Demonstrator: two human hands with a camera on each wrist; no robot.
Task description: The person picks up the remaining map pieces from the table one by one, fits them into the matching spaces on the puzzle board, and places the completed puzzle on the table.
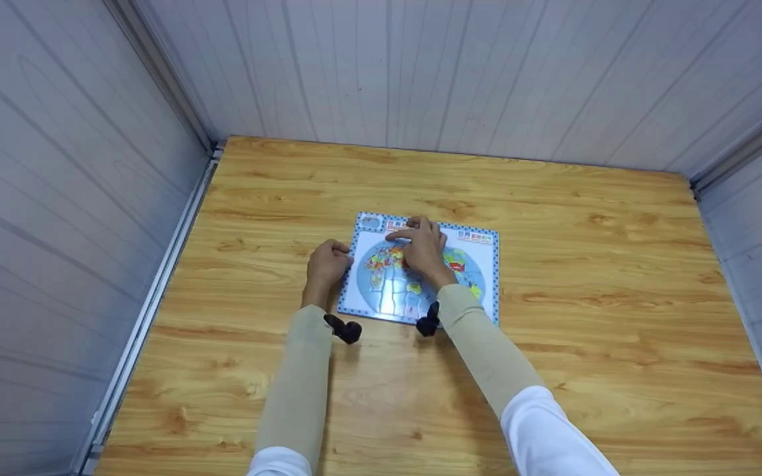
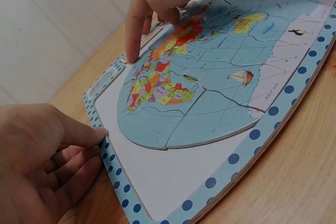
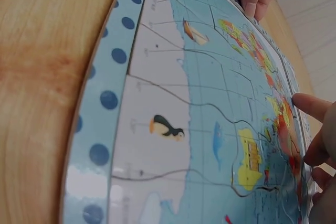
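A world map jigsaw puzzle (image 1: 391, 291) lies on the wooden table, its oval of blue sea and coloured lands set in a white board with a dotted blue border (image 2: 210, 183). At the board's left edge, my left hand (image 1: 328, 266) grips the border, thumb on top and the other fingers curled at the side. My right hand (image 1: 424, 252) reaches across the map, and its outstretched index fingertip (image 2: 132, 56) touches the upper rim of the oval. Seams between pieces run past a penguin picture (image 3: 167, 128) and a sailboat picture (image 2: 240, 77). The right hand covers part of the upper map.
Wood-grain table top (image 1: 592, 277) surrounds the board on all sides. Pale panel walls (image 1: 387, 73) stand behind and to both sides. A black wrist camera (image 1: 343, 328) is strapped to the left sleeve, and another black camera (image 1: 428, 320) to the right one.
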